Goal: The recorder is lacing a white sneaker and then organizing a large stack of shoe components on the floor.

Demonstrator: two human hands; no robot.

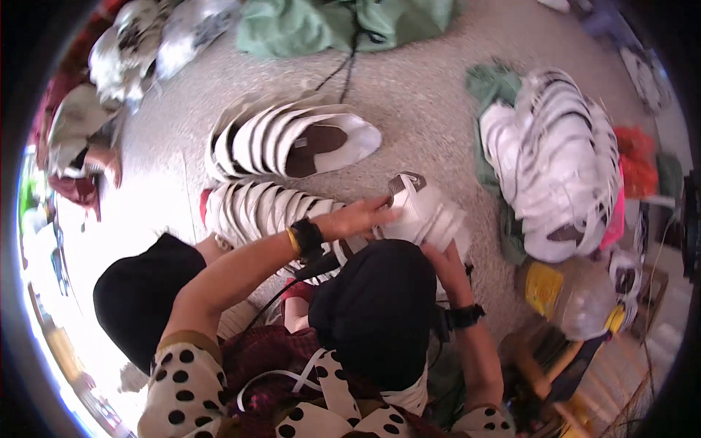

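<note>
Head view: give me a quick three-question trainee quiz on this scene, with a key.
1. True or false: the left hand and right hand both touch white shoe pieces.
2. Which side of the picture has the shoe stack with green cloth along its edge?
3. How many bare forearms wear a black wristband?

Key: 1. true; 2. right; 3. two.
</note>
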